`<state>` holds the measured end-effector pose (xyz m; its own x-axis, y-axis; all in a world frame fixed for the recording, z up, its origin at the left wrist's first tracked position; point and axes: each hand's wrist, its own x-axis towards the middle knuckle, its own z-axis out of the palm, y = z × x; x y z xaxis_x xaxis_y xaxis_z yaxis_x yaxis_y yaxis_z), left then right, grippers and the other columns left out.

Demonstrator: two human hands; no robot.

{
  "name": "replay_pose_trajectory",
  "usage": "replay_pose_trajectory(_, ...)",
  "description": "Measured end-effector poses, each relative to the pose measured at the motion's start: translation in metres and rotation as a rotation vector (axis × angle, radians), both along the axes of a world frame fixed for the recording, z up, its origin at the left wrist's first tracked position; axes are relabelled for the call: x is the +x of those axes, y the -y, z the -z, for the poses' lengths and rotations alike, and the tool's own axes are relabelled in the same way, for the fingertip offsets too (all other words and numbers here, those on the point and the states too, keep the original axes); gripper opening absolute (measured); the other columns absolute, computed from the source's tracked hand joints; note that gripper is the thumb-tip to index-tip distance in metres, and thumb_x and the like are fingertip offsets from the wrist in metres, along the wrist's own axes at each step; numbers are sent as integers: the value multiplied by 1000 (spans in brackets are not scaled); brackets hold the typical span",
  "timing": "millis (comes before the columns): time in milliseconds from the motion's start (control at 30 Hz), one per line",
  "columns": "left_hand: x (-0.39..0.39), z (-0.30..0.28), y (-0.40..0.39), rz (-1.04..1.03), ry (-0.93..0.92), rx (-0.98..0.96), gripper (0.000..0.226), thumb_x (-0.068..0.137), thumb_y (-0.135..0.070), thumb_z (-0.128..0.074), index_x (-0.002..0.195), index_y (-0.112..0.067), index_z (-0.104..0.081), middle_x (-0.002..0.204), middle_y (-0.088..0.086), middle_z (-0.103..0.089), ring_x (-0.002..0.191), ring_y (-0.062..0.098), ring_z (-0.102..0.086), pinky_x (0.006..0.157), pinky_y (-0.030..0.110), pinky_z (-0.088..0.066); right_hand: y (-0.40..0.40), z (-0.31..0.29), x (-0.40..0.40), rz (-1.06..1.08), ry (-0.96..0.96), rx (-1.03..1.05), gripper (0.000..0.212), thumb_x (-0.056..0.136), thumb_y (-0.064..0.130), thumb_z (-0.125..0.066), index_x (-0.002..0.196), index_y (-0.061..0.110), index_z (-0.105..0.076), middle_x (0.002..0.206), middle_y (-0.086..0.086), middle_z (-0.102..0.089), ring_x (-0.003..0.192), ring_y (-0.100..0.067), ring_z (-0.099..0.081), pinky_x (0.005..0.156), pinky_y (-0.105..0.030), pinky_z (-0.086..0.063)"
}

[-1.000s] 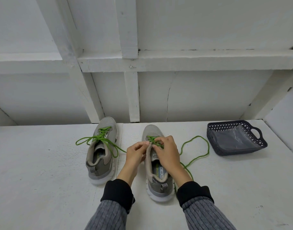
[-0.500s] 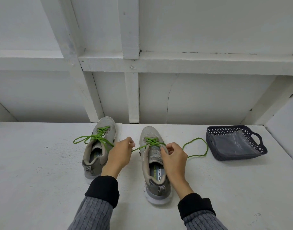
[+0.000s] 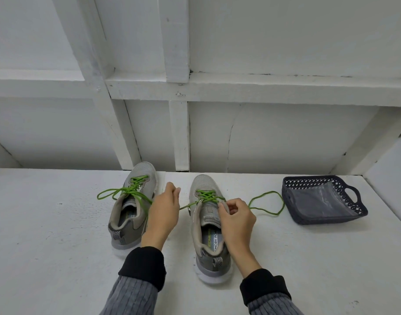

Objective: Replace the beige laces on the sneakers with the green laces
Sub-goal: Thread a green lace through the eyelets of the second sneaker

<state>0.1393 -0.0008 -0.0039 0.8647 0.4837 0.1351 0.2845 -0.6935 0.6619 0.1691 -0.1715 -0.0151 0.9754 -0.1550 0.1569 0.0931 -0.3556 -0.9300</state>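
Two grey sneakers stand side by side on the white table (image 3: pixel 58 235), toes pointing away from the person, both threaded with green laces.

Left hand (image 3: pixel 162 212): fingers curled, its grip closed on one end of the green lace of the right sneaker (image 3: pixel 207 223). The lace runs taut from this grip rightward to the upper eyelets. The hand sits between the two shoes, partly covering the inner side of the left sneaker (image 3: pixel 132 205).

Right hand (image 3: pixel 237 220): fingers curled, its grip pinching the other end of the same lace (image 3: pixel 208 196) at the right edge of the shoe's tongue. From this grip the free length runs right in an open loop (image 3: pixel 267 206) lying on the table, its far bend just beside the basket.

Left sneaker's lace (image 3: pixel 124 193): crossed through the eyelets, ends untied, one loop trailing left of the left-hand grip.

Dark blue perforated plastic basket (image 3: pixel 353 205): right of the right-hand grip, holding a clear plastic bag (image 3: pixel 319 201).

Both forearms wear grey ribbed sleeves (image 3: pixel 131 298) with black cuffs.
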Motion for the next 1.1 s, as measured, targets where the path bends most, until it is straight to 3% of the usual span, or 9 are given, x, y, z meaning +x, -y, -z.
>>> replay_pose_trajectory(67, 1, 3, -1, 51, -85, 90, 27, 103, -41, -36, 97, -17, -46, 78, 1, -61, 73, 22, -54, 59, 35, -40, -1, 0, 1, -3, -5, 14, 16, 81, 14, -73, 71, 18, -61, 70, 1, -62, 64, -13, -57, 58, -23, -46)
replay_pose_trajectory(267, 6, 9, 11, 246, -3, -325, 23, 99, -29, -53, 80, -20, -61, 88, -9, -60, 86, 7, -56, 81, 27, -43, 0, 0, 1, -7, -4, 14, 17, 83, 14, -72, 71, 16, -60, 70, 0, -61, 65, -14, -57, 57, -24, -48)
replay_pose_trajectory(433, 8, -8, 16, -170, 382, -1259, 28, 106, -24, -36, 83, -12, -46, 71, -2, -57, 62, 9, -59, 72, 27, -54, 1, 1, 1, 11, -2, 15, 20, 83, 13, -71, 69, 19, -58, 70, 0, -60, 65, -17, -57, 59, -28, -48)
replay_pose_trajectory(467, 7, -12, 14, -212, 416, -1269, 29, 107, -25, -34, 80, -15, -41, 65, -3, -47, 53, 8, -48, 60, 25, -52, 1, 0, 0, 14, -2, 14, 20, 82, 11, -70, 69, 19, -57, 70, 0, -60, 65, -17, -56, 59, -27, -47)
replay_pose_trajectory(533, 4, -14, 8, -184, 324, -863, 31, 106, -31, -33, 79, -16, -36, 65, -3, -39, 53, 9, -34, 50, 26, -38, 3, -2, 0, 12, -4, 8, 21, 82, 10, -70, 69, 19, -57, 71, 0, -60, 65, -17, -56, 59, -27, -47)
replay_pose_trajectory(633, -4, -4, -3, -54, 42, -23, 27, 105, -35, -34, 87, -16, -41, 66, 0, -51, 58, 20, -47, 53, 35, -36, 7, -2, 3, 17, -9, 10, 20, 83, 12, -70, 70, 19, -58, 70, 0, -61, 66, -18, -57, 60, -32, -49)
replay_pose_trajectory(700, -4, 0, -5, -23, -110, 215, 21, 104, -35, -37, 96, -18, -46, 74, 0, -61, 66, 24, -56, 55, 34, -41, 10, -2, 6, 30, -6, 12, 20, 83, 14, -71, 69, 19, -58, 69, 1, -61, 66, -18, -57, 61, -35, -50)
replay_pose_trajectory(900, 5, 18, 19, 213, -36, -235, 15, 90, -56, -43, 88, -58, -58, 109, -19, -63, 107, 4, -56, 100, 47, -40, 17, -2, 10, -88, -33, 13, 18, 83, 17, -73, 73, 17, -57, 74, -2, -60, 66, -13, -55, 59, -24, -49)
replay_pose_trajectory(1100, 12, 25, 35, 184, 79, -360, 11, 94, -37, -58, 88, -39, -68, 91, -24, -69, 93, -1, -62, 89, 41, -47, 35, 3, 21, -206, -160, 181, 21, 98, 29, -52, 91, 16, -66, 89, 0, -65, 78, -7, -58, 66, -12, -45)
